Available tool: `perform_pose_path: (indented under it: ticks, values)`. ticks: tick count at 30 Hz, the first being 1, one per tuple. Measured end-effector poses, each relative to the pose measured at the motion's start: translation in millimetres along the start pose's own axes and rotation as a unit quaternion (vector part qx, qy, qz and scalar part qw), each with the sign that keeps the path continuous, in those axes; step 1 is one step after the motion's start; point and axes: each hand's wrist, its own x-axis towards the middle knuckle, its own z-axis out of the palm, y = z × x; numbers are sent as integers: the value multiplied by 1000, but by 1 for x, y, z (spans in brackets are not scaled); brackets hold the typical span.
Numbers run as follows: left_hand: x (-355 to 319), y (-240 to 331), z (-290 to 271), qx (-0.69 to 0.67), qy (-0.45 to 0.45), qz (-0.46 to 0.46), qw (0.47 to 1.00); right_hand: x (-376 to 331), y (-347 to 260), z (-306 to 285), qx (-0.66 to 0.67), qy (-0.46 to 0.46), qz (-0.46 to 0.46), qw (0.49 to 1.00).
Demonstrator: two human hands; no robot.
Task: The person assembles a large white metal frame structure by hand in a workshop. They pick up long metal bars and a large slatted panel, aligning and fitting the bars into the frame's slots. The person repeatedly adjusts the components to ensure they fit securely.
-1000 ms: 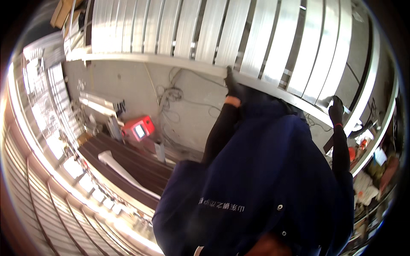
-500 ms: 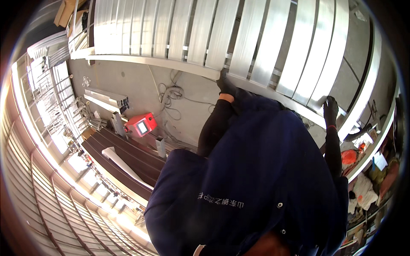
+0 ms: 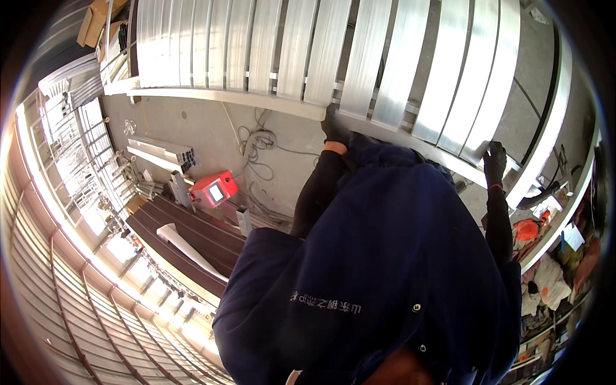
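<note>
Both gloved hands are out on the long pale metal rail (image 3: 256,101) that runs under a row of ribbed metal slats (image 3: 289,51); the left hand (image 3: 333,128) in its dark glove is pressed on the rail's edge near the middle, fingers wrapped onto it; the right hand (image 3: 495,162) sits further along the same rail toward the right end, closed on the edge where a slat meets it; dark sleeves and a blue jacket (image 3: 385,256) fill the lower frame; below on the concrete floor (image 3: 192,131), a red box with a small screen (image 3: 213,188) stands beside loose cables (image 3: 256,144), with dark brown boards (image 3: 186,237) and stacked metal profiles (image 3: 163,153) nearby.
</note>
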Motion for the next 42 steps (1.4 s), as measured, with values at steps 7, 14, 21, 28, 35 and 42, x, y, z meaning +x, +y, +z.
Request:
perform_pose_path:
  ticks: [7, 14, 21, 28, 35, 42]
  values:
    - [20, -19, -8, 294, -57, 122, 946, 0, -8, -10, 23, -43, 39, 998]
    - [8, -6, -8, 253, -66, 88, 961, -15, 21, 15, -10, -77, 9, 997]
    - [49, -60, -22, 366, -209, 346, 838, -36, 49, 73, 27, 38, 28, 999]
    - [38, -37, -32, 405, -191, 446, 775, -4, -21, -9, -22, 72, 52, 996]
    - [42, -25, -35, 422, -251, 471, 733, -10, -17, -25, 160, 29, 133, 978]
    - [38, -27, -32, 372, -292, 250, 845, -49, -14, -60, 133, -52, 23, 989]
